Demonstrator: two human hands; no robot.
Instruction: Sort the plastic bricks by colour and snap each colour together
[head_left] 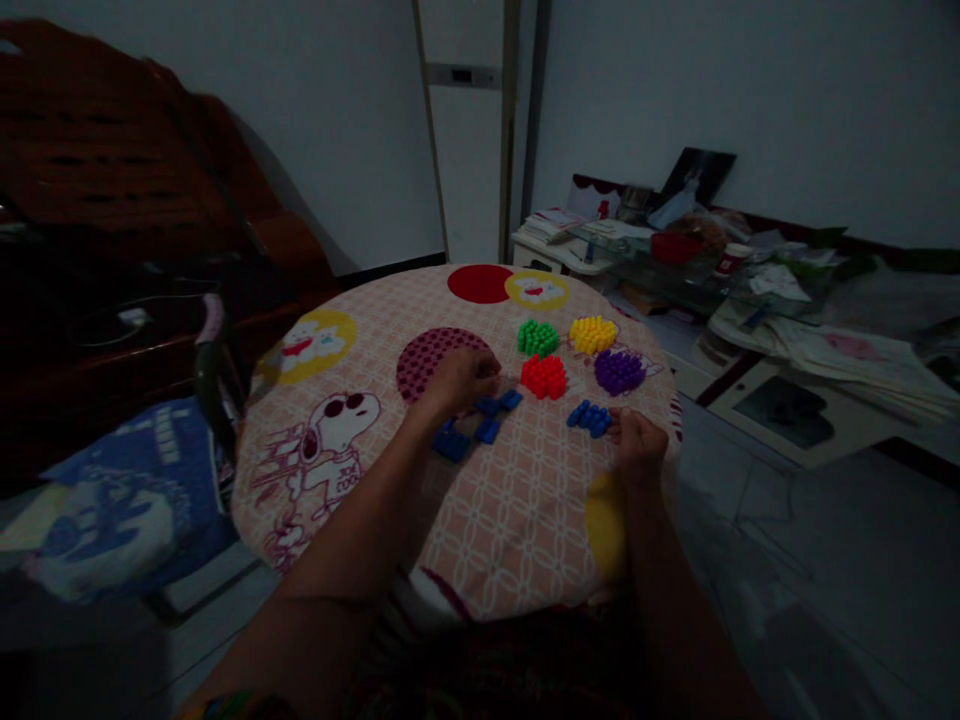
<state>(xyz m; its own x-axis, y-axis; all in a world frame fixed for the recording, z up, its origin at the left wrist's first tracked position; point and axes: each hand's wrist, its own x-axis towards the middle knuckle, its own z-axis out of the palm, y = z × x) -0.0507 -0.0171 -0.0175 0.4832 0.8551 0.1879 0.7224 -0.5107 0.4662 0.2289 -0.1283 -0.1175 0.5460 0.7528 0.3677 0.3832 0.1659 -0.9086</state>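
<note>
My left hand [465, 380] hovers over the middle of the round table, its fingers curled in a pinch; what they hold, if anything, is too dark to make out. Flat blue pieces [487, 428] lie loosely just below and to the right of it. Farther right, my right hand [637, 445] has its fingers closed at the right edge of a row of small blue pegs [589, 418]. Clusters of similar small pieces stand beyond: red [544, 377], green [538, 338], yellow [592, 335] and purple [619, 372].
A patterned cloth [510, 540] covers the round table. To the left stand a chair with a blue cloth [142, 500] and a dark wooden bench [97, 150]. A low cabinet [780, 390] on the right is cluttered with papers, bags and a cup [731, 260].
</note>
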